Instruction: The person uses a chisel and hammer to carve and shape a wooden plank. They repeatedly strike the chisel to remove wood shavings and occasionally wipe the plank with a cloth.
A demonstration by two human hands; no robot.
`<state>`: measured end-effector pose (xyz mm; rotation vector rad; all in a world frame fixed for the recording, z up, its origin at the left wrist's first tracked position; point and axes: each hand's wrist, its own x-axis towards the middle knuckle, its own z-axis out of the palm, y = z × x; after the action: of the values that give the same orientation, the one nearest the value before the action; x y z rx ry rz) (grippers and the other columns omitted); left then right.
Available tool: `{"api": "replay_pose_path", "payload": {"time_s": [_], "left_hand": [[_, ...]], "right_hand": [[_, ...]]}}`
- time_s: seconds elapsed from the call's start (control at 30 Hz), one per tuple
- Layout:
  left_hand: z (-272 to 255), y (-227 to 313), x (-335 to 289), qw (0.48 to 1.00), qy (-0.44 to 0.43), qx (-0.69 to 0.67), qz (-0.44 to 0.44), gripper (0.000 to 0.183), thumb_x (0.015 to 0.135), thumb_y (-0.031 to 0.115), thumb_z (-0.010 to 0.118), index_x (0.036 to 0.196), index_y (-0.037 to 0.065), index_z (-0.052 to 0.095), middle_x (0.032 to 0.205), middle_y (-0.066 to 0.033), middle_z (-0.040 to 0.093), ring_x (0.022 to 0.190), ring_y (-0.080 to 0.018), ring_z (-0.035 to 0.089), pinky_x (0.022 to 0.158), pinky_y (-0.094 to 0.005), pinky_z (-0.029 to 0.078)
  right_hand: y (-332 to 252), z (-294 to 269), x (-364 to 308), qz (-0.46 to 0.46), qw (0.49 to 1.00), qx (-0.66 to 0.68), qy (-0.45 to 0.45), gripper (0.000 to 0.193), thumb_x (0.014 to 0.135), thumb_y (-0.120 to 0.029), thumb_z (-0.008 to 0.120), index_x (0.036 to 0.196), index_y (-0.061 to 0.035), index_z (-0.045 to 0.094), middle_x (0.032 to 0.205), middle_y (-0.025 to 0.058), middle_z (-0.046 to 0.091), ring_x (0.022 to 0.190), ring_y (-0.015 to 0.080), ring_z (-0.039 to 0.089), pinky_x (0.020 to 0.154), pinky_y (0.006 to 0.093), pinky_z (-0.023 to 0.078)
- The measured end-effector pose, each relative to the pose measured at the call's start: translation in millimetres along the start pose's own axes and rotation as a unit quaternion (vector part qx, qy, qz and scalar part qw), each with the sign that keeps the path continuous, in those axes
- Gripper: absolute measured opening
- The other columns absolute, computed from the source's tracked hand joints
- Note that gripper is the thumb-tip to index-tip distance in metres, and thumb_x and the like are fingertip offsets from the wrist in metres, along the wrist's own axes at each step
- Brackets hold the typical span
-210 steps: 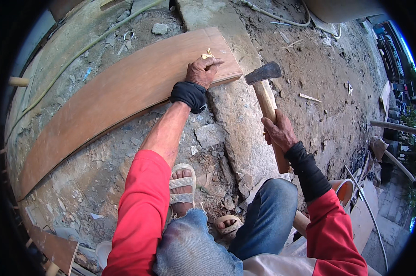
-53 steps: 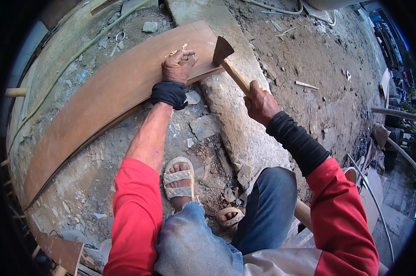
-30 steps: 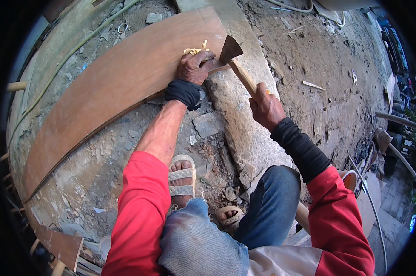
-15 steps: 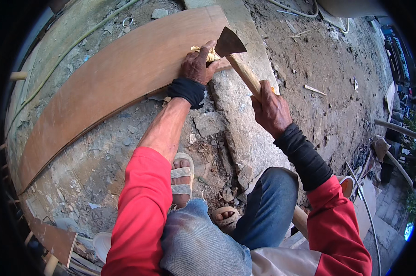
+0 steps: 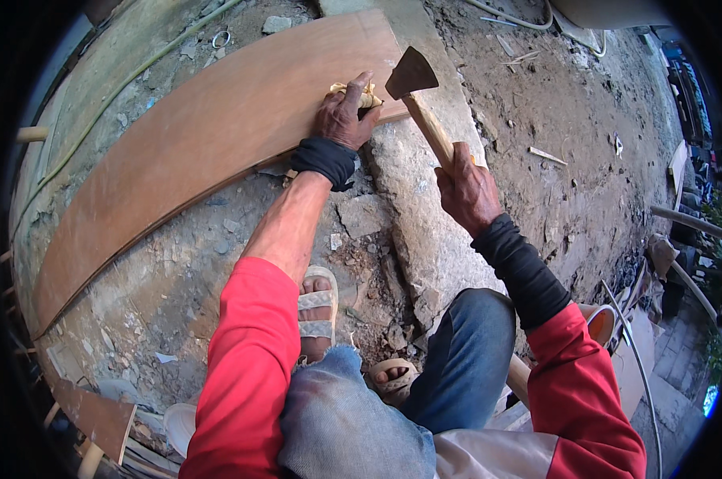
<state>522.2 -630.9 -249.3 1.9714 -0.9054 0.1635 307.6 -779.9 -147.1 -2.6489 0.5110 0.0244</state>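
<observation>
My right hand [image 5: 471, 191] is wrapped round the pale wooden handle of a hatchet [image 5: 430, 124]. Its dark, flared blade is raised at the upper middle, just right of the left fingers and apart from them. With my left hand [image 5: 343, 118] I grip a short, pale piece of wood [image 5: 367, 100] with shaved, curling bits on it and a dark tip toward the blade. The palm hides most of that piece. Beneath the hand lies a long, curved sheet of brown plywood [image 5: 217, 104], its right end reaching a concrete strip.
A rough concrete strip [image 5: 425, 215] runs down the middle, with dirt and rubble on both sides. My sandalled feet stand near the lower middle. A thin hose [image 5: 122, 88] lies at the upper left. At the lower right are a tub [image 5: 599, 326], boards and poles.
The hatchet blade has shifted a little to the right, away from my left fingers. My left hand and the plywood have barely moved.
</observation>
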Motion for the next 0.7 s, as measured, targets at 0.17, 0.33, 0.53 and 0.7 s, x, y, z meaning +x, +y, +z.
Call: {"api": "replay_pose_path", "payload": {"time_s": [0.17, 0.33, 0.53, 0.7], "left_hand": [[-2.7, 3.7, 0.7, 0.999, 0.015, -0.034, 0.009, 0.06, 0.086, 0.001, 0.067, 0.144, 0.012, 0.053, 0.132, -0.022, 0.067, 0.116, -0.0442, 0.066, 0.103, -0.0484, 0.052], [-8.6, 3.9, 10.2, 0.994, 0.092, -0.052, -0.018, 0.05, 0.089, -0.001, 0.055, 0.139, 0.007, 0.057, 0.131, -0.0242, 0.066, 0.122, -0.0424, 0.064, 0.108, -0.0482, 0.049], [-23.0, -10.5, 13.6, 0.935, 0.072, 0.307, -0.162, 0.05, 0.098, 0.022, 0.059, 0.145, 0.009, 0.048, 0.121, -0.0211, 0.068, 0.114, -0.0417, 0.061, 0.103, -0.055, 0.044], [-14.6, -17.7, 9.6, 0.924, 0.086, 0.356, -0.111, 0.044, 0.103, 0.028, 0.05, 0.143, 0.01, 0.053, 0.121, -0.0216, 0.068, 0.118, -0.0416, 0.061, 0.109, -0.0575, 0.039]], "right_hand": [[13.0, 12.9, -4.3, 0.04, 0.998, -0.037, -0.023, 0.033, 0.096, -0.018, 0.066, 0.114, -0.0076, 0.041, 0.076, 0.0284, 0.066, 0.069, 0.0519, 0.066, 0.059, 0.0586, 0.053], [18.8, 20.1, -4.0, 0.045, 0.998, -0.034, -0.017, 0.03, 0.097, -0.019, 0.064, 0.112, -0.0076, 0.04, 0.075, 0.0282, 0.066, 0.067, 0.051, 0.067, 0.058, 0.058, 0.054], [24.7, 21.0, -3.7, 0.032, 0.999, -0.04, -0.018, 0.027, 0.099, -0.019, 0.062, 0.109, -0.0061, 0.041, 0.073, 0.0274, 0.066, 0.065, 0.0496, 0.068, 0.057, 0.0572, 0.054], [26.1, 25.3, -4.7, 0.027, 0.999, -0.034, -0.015, 0.03, 0.097, -0.018, 0.064, 0.111, -0.0081, 0.04, 0.072, 0.027, 0.064, 0.065, 0.0514, 0.066, 0.056, 0.0582, 0.053]]}}
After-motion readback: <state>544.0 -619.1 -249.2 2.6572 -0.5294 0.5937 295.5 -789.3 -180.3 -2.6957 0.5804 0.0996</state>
